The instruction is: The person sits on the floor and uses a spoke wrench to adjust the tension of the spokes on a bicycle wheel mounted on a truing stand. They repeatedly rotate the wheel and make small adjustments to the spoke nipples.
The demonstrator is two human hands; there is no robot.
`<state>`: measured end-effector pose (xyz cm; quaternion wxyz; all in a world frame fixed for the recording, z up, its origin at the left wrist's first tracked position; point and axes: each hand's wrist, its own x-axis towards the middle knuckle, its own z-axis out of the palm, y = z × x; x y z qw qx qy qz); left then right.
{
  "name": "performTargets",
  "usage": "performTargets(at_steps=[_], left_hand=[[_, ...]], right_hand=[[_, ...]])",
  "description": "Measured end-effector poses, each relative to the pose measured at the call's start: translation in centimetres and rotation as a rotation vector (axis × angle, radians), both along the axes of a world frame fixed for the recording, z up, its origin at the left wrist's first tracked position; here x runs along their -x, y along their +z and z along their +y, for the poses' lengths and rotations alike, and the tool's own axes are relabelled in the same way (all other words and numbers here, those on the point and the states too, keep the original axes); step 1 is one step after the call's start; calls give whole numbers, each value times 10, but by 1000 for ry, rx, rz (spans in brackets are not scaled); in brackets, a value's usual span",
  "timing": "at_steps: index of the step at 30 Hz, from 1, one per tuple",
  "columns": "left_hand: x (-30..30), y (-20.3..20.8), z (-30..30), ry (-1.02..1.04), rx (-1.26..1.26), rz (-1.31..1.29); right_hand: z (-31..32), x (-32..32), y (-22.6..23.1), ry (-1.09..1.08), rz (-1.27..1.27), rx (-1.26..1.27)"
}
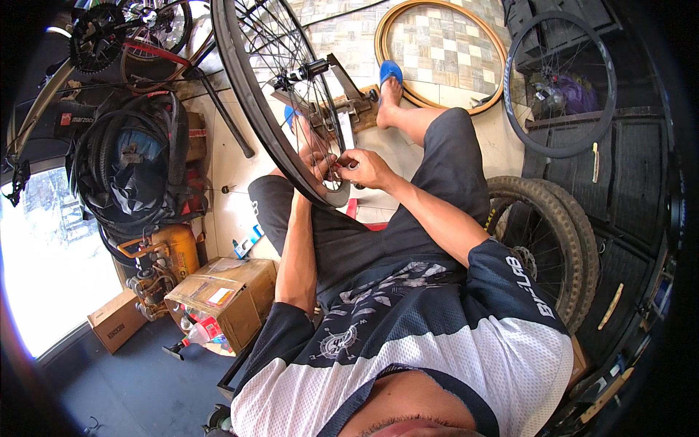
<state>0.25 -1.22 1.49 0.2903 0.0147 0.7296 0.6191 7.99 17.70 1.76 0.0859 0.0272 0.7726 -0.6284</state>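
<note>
A bicycle wheel with a deep black rim (256, 109) stands upright before me, its hub (314, 70) held in a metal truing stand (341, 81) on the floor. Both my hands are at the near end of the wheel, among the spokes just inside the rim. My right hand (364, 169) is closed, thumb and fingertips pinched on a small red tool (338, 167) at the spokes. My left hand (316, 162) is on the wheel's left side, fingers curled in toward the same spot; spokes and rim partly cover it, and what it grips is hidden.
Tan tyres (441, 106) lie on the tiled floor ahead. Another wheel (510, 87) leans against dark cabinets at right, with knobbly-tyred wheels (575, 240) nearer. At left are a pile of black tyres (98, 156), an orange compressor (177, 251) and a cardboard box (233, 288).
</note>
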Motion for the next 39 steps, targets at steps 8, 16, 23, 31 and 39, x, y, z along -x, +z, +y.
performTargets(at_steps=[8, 16, 23, 31, 39], left_hand=[[0, 0, -6, -41, 60, 83], [-2, 16, -1, -42, 196, 48], [-2, 26, 2, -61, 247, 110], [1, -4, -12, -63, 108, 107], [4, -4, -13, -126, 196, 166]], right_hand=[[-11, 3, -16, -67, -120, 238], [-8, -2, 2, -27, -34, 54], [-12, 3, -18, -86, -105, 81], [-18, -2, -8, -63, -29, 121], [-9, 3, -9, -54, -109, 46]])
